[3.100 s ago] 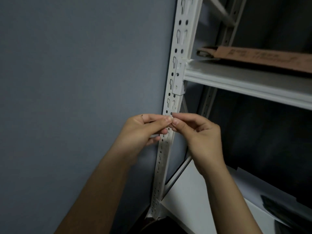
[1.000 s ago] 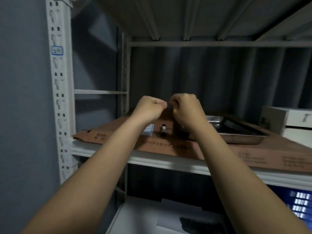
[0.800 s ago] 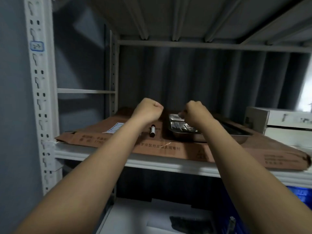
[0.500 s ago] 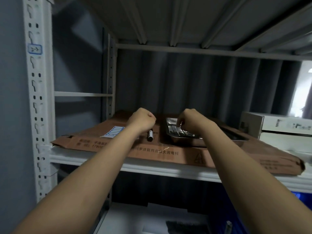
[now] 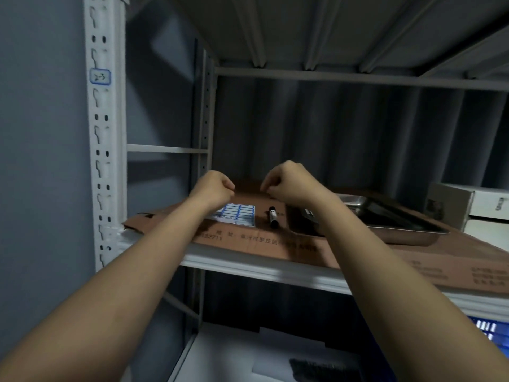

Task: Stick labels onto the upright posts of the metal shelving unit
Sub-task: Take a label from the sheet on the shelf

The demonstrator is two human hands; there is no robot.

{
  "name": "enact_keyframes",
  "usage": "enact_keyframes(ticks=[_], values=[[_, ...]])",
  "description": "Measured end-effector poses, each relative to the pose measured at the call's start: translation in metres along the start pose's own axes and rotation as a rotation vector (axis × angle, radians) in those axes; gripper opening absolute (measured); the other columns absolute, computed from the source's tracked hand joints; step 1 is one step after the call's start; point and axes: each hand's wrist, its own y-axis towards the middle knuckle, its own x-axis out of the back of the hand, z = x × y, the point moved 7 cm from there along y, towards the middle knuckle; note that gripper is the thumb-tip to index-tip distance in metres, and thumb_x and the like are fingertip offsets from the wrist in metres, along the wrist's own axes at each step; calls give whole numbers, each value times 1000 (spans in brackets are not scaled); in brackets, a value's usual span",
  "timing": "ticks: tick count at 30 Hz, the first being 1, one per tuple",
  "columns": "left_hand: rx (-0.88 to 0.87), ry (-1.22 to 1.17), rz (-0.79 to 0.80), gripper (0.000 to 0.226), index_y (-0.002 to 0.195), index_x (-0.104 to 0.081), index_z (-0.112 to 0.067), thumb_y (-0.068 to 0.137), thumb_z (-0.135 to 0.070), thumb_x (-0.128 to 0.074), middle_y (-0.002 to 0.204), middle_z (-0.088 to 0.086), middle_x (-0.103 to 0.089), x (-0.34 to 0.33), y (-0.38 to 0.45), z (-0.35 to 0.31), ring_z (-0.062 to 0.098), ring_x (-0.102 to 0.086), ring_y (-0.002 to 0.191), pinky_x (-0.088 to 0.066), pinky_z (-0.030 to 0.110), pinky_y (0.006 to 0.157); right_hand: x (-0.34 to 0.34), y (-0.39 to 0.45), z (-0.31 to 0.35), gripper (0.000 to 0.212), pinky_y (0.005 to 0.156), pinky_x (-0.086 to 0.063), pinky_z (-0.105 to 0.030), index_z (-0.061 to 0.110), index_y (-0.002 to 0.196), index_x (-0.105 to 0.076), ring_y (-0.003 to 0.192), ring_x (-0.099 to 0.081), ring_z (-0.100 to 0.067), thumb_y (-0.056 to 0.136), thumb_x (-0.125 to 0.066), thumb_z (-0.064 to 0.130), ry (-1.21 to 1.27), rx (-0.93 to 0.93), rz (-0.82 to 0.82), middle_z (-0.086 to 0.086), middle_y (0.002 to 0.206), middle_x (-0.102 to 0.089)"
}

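Note:
A white slotted upright post (image 5: 103, 150) stands at the left, with one blue-bordered label (image 5: 100, 76) stuck high on it. A sheet of blue-bordered labels (image 5: 238, 214) lies on brown cardboard (image 5: 275, 244) on the shelf, and a black marker (image 5: 273, 216) lies just right of it. My left hand (image 5: 213, 188) hovers over the sheet's left part with its fingers curled. My right hand (image 5: 286, 186) hovers above the marker, fingers curled too. I see nothing held in either hand. A rear post (image 5: 205, 128) stands behind.
A steel tray (image 5: 399, 224) sits on the cardboard to the right of my right arm. Further right are white boxes (image 5: 468, 208). The upper shelf's ribbed underside (image 5: 303, 31) is overhead. A grey wall (image 5: 41, 161) runs close on the left. White sheets lie on the lower shelf (image 5: 248, 354).
My view rose from the lower post to this shelf. Over the last second my hands moved left over the label sheet and marker, and spread slightly apart.

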Motion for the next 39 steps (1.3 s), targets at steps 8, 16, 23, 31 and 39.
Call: enact_keyframes(ticks=[8,16,23,31,39], values=[[126,649,311,52,122,-57,-10,85,-46,-62,122,9,-60,8,-5,36,28,-58,106,-45,31,84,-90,22,23,55,74,-39,-30,10,117,-61,91,-55,-20,87,-59,56,-118,-110,464,-4,103,-60],[151,525,179,31,112,-61,-3,85,-18,-66,115,15,-63,15,-5,45,29,-59,105,-42,29,77,-111,24,28,36,75,-37,-29,14,116,-67,90,-55,-20,94,-56,41,-182,-20,380,-9,116,-65],[252,240,106,38,114,-62,1,79,-9,-73,113,16,-65,27,-5,57,29,-60,104,-44,30,83,-103,23,32,21,79,-43,-29,19,108,-73,104,-59,-24,90,-63,22,-100,24,184,-8,116,-66],[246,-477,-192,47,128,-51,-4,84,12,-51,116,23,-61,57,-30,52,31,-61,96,-51,35,78,-74,4,49,20,85,-44,-30,19,108,-71,110,-59,-27,92,-60,22,144,4,-178,-7,115,-68],[210,-817,-302,37,118,-54,-11,89,10,-46,93,2,-65,94,-93,45,12,-64,79,-55,21,62,-77,-32,54,83,103,-46,-45,6,147,-27,117,-58,-26,82,-74,27,1272,-400,-213,-14,136,-54]])
